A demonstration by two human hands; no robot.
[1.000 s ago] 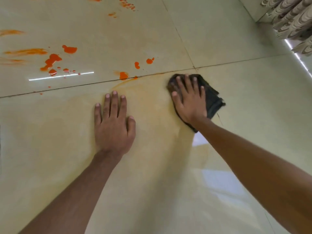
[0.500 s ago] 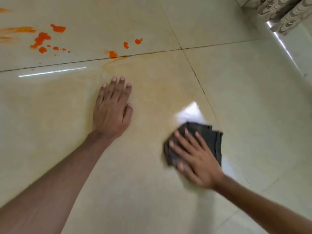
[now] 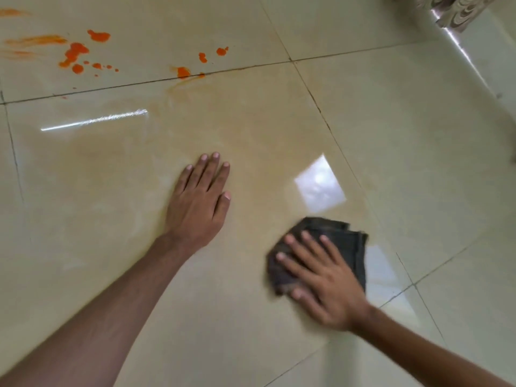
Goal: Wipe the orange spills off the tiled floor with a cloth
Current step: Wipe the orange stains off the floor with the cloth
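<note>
Straight, spread fingers of the right hand press the dark cloth flat at 4 o'clock. The left hand lies flat and empty at centre. The glossy tiled floor shows orange spills at 10 o'clock.

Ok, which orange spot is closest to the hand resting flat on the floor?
The orange blob at the grout line, straight above the left hand in view. The other spots lie farther beyond that line or off to the left.

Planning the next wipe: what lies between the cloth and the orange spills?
Head view: only bare tile with a faint orange film between cloth and orange spills.
</note>
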